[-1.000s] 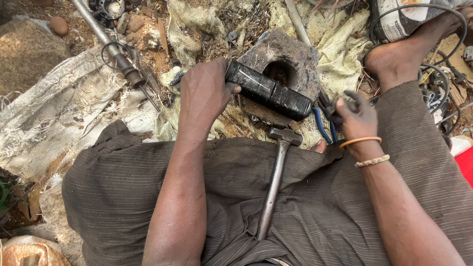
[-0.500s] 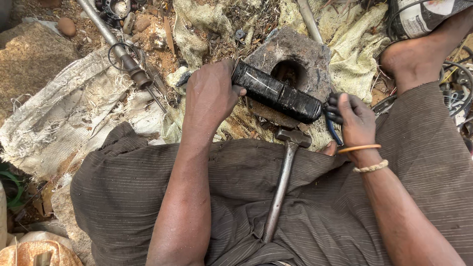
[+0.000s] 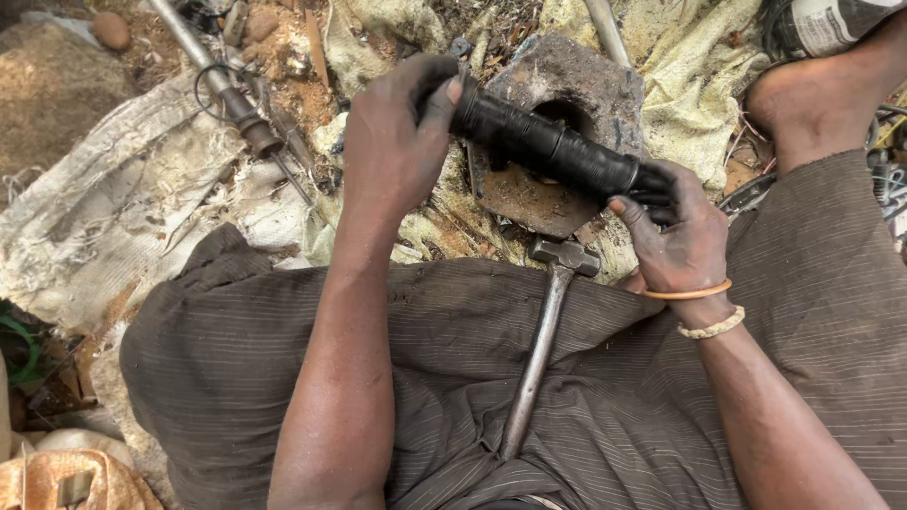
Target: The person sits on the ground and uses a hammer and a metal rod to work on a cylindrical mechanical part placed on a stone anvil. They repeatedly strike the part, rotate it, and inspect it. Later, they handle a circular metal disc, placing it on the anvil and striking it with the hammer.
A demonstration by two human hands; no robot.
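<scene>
Both hands hold a black ribbed cylinder (image 3: 548, 146) level over a heavy rusty metal block (image 3: 605, 80) with a hole in it. My left hand (image 3: 397, 142) grips its left end, thumb and fingers wrapped round. My right hand (image 3: 675, 231) closes on its right end; two bracelets sit on that wrist. A metal hammer (image 3: 543, 345) lies on my lap, on the brown striped cloth (image 3: 236, 359), its head near the block.
A bare foot (image 3: 812, 94) rests at the upper right beside a can. A long metal rod (image 3: 222, 85) with wire lies on dirty white sacking (image 3: 104, 227) at the left. Yellowish rags (image 3: 699, 57) and scrap surround the block.
The blue-handled tool seen by my right hand earlier is no longer visible; that hand now grips the cylinder's right end. The cylinder has been lifted slightly off the block.
</scene>
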